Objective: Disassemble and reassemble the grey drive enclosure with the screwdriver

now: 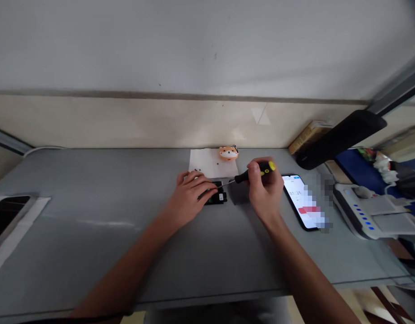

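My right hand (264, 186) is closed around the black and yellow handle of a screwdriver (243, 177). The shaft points left, and its tip reaches a small black electronic device (220, 197) lying on the desk. A bit of green circuit board shows in the device. My left hand (191, 197) grips the device from the left, with thumb and fingers close to the screwdriver tip and covering part of it. A dark flat piece (239, 193) lies just right of the device, partly behind my right hand. Whether the tip sits in a screw is too small to tell.
Behind the device, white paper (204, 161) bears several tiny dark bits and an orange animal-faced case (228, 153). A lit phone (300, 198) and white power strip (363, 211) lie right. A black cylindrical object (342, 139) leans near a box (308, 135). Another dark-screened device (8, 218) lies far left.
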A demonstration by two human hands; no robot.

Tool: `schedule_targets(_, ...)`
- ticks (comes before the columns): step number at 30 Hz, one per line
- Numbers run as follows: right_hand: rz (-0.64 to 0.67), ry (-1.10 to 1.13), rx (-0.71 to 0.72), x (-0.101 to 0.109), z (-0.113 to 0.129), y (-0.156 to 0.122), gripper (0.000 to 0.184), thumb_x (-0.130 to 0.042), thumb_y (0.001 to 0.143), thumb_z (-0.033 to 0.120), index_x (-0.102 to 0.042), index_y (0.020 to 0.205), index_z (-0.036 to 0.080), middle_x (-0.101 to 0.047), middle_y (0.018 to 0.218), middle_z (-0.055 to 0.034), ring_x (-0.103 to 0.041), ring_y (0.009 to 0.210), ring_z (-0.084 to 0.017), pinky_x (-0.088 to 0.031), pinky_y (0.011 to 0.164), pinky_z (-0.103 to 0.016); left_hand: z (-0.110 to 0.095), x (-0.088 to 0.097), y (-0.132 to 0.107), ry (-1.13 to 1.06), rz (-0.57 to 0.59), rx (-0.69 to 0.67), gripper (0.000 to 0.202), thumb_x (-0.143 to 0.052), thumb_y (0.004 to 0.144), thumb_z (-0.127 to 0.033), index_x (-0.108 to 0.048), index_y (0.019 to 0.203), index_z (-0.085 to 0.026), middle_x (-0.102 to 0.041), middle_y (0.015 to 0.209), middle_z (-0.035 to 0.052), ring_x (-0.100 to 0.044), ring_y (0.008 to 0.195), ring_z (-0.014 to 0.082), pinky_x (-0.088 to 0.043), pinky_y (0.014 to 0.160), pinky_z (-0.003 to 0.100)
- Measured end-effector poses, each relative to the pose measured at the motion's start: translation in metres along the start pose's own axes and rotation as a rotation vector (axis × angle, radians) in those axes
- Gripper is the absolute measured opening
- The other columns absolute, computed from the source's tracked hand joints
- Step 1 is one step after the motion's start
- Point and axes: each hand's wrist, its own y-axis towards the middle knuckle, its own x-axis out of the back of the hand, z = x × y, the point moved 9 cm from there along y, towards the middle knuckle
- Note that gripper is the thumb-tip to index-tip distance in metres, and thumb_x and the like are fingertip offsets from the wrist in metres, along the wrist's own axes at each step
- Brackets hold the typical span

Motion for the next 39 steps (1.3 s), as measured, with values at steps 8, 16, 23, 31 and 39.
schedule_targets(8,-0.011,-0.080,-0.065,0.001,-0.011,0.000,0.027,-0.059,0.094,0.046,-0.060,0.083,0.021,-0.056,0.065,0.0043,-0.051,0.057,-0.010,-0.042,0.054,-0.025,0.006,-0.012,-0.002,0.050,0.180,0.048,0.058,-0.075,0.089,-0.052,-0.059,0.138,-0.024,-0.066,0.137,0.0120,-0.056,0.131,0.0320,-0.036,0.115,0.051)
schedule_targets(16,0.014,-0.117,-0.105,-0.004,-0.017,-0.001,0.029,-0.058,0.093,0.048,-0.057,0.081,0.022,-0.054,0.063,0.0048,-0.049,0.057,-0.011,-0.040,0.056,-0.026,0.009,-0.017,-0.002,0.022,0.258,0.042,0.052,-0.077,0.088,-0.043,-0.060,0.133,-0.024,-0.069,0.129,0.0103,-0.061,0.125,0.0313,-0.038,0.113,0.051)
schedule_targets(23,-0.018,-0.080,-0.126,0.000,-0.020,0.000,0.029,-0.057,0.093,0.047,-0.056,0.080,0.022,-0.054,0.062,0.0052,-0.048,0.056,-0.011,-0.038,0.053,-0.025,0.008,-0.016,-0.002,0.019,0.257,0.043,0.050,-0.077,0.087,-0.037,-0.059,0.132,-0.024,-0.070,0.127,0.0091,-0.062,0.123,0.0312,-0.039,0.112,0.051)
schedule_targets(31,-0.009,-0.080,-0.086,-0.004,-0.017,-0.006,0.028,-0.057,0.095,0.046,-0.058,0.082,0.022,-0.056,0.064,0.0048,-0.050,0.056,-0.010,-0.041,0.054,-0.025,0.004,-0.016,-0.002,0.041,0.217,0.035,0.048,-0.075,0.089,-0.038,-0.060,0.132,-0.023,-0.070,0.125,0.0099,-0.063,0.119,0.0315,-0.041,0.110,0.050)
schedule_targets(39,-0.069,-0.094,-0.093,0.000,-0.023,-0.008,0.034,-0.056,0.095,0.052,-0.057,0.080,0.022,-0.056,0.065,0.0040,-0.052,0.058,-0.011,-0.044,0.056,-0.026,0.006,-0.018,-0.003,0.016,0.235,0.043,0.049,-0.073,0.090,-0.038,-0.058,0.135,-0.025,-0.070,0.126,0.0094,-0.063,0.121,0.0307,-0.038,0.114,0.051)
